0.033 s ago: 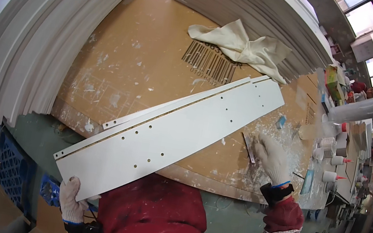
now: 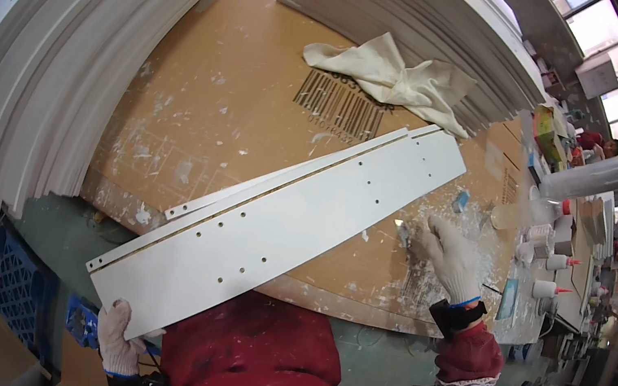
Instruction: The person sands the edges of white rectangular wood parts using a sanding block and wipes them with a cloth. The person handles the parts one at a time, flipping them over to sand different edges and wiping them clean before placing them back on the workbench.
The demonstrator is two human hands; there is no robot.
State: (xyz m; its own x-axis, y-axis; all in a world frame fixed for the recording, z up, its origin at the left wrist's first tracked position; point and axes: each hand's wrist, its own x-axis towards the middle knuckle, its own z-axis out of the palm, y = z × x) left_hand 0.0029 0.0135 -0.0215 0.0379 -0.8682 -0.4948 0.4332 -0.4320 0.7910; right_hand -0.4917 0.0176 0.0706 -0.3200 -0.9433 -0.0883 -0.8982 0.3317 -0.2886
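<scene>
A long white panel [image 2: 298, 208] with drilled holes and a brown groove along its far edge lies slantwise over the table's front edge. Its near left corner is gripped in my gloved left hand [image 2: 118, 335], thumb on top. A second white panel [image 2: 279, 176] shows as a strip behind it. My gloved right hand [image 2: 448, 259] is at the right, just above the table and apart from the panel, fingers curled round a thin flat blade-like tool [image 2: 403, 233]. Most of that tool is hidden or blurred.
Cardboard [image 2: 203, 92] smeared with white covers the table. Tall panel stacks stand at the left [image 2: 68, 60] and back [image 2: 407, 12]. A cream cloth [image 2: 396, 74] lies by the back stack. White bottles [image 2: 548, 290] are at the right; blue crates [image 2: 14, 269] stand below left.
The blade in my right hand has turned, and less of it shows. The whole view has shifted slightly; my left hand keeps its grip on the panel.
</scene>
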